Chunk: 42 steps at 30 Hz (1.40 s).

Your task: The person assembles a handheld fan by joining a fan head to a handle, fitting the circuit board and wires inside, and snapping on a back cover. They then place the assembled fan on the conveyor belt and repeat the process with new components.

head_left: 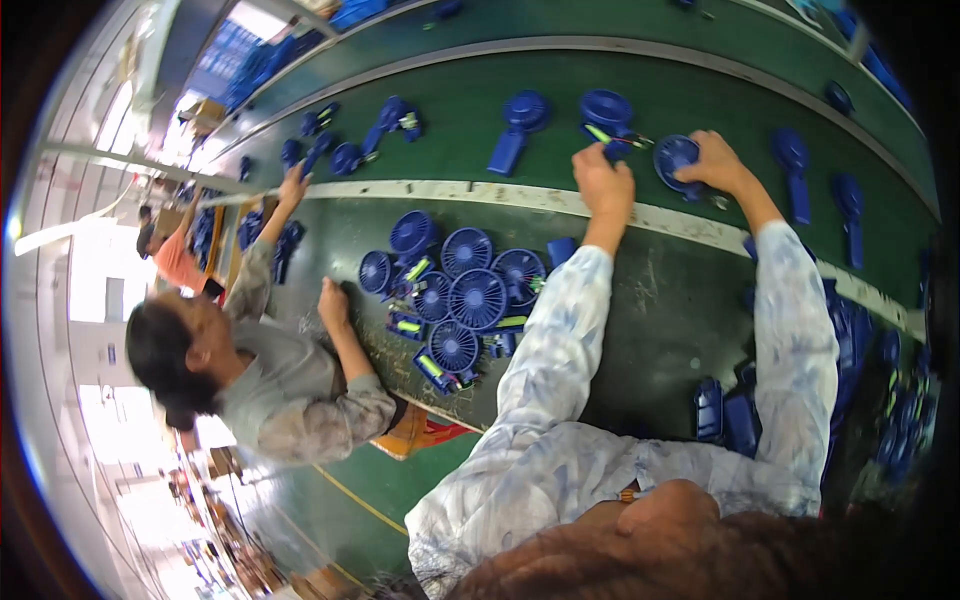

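Both my arms reach over the white rail onto the green belt. My left hand (604, 192) is closed at the lower end of an opened blue handheld fan (606, 108), where a yellow-green battery and loose wires show. My right hand (724, 165) grips the rim of a second blue handheld fan (675, 157), thumb across its round head; small parts and wires stick out below it. Left of my left arm, on the dark worktable, lies a cluster of blue fan heads (477, 298) with batteries and wires exposed.
More blue handheld fans (524, 112) lie along the green belt (450, 150), on both sides of my hands. A white rail (480, 195) divides belt and worktable (650, 290). Blue handle shells (741, 425) lie by my right arm. At left, a co-worker (290, 370) reaches to the belt.
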Each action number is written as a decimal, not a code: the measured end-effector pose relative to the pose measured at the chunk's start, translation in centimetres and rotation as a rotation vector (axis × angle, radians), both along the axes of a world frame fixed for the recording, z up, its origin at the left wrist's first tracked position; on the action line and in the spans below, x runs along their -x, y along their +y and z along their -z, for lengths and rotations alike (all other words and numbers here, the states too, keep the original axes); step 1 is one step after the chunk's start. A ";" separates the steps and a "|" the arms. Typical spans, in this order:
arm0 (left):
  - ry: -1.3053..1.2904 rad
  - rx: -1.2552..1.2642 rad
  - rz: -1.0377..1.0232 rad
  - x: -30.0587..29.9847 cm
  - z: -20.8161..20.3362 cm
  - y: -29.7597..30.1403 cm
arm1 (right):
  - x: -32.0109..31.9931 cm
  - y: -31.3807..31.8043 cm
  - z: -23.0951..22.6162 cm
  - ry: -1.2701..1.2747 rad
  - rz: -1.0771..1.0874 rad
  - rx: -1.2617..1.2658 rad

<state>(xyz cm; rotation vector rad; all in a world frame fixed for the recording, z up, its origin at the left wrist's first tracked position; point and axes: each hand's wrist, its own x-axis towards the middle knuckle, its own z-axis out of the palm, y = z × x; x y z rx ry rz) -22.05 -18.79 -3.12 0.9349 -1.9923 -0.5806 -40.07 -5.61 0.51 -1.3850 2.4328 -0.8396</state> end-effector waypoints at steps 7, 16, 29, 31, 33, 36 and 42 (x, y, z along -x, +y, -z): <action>-0.309 -0.042 -0.015 3.9 -1.4 1.7 | 3.3 6.0 3.7 -0.211 0.188 0.304; -0.237 -0.243 0.032 3.3 -1.7 0.0 | -2.2 8.8 -6.2 -0.711 0.352 0.435; -0.009 -0.071 0.262 -11.8 -5.0 6.5 | -10.3 13.6 -11.8 -0.809 0.025 0.698; -0.012 -0.034 0.273 -15.2 -4.6 8.0 | -11.0 14.3 -11.7 -0.780 -0.013 0.692; -0.036 -0.035 0.285 -18.1 -4.6 9.3 | -11.7 15.2 -11.5 -0.841 -0.015 0.690; -0.038 -0.085 0.293 -21.4 -4.7 10.9 | -13.5 16.5 -11.8 -0.789 0.014 0.666; -0.239 0.104 0.173 -27.0 -6.1 10.8 | -16.3 15.1 -12.8 -0.638 -0.091 0.668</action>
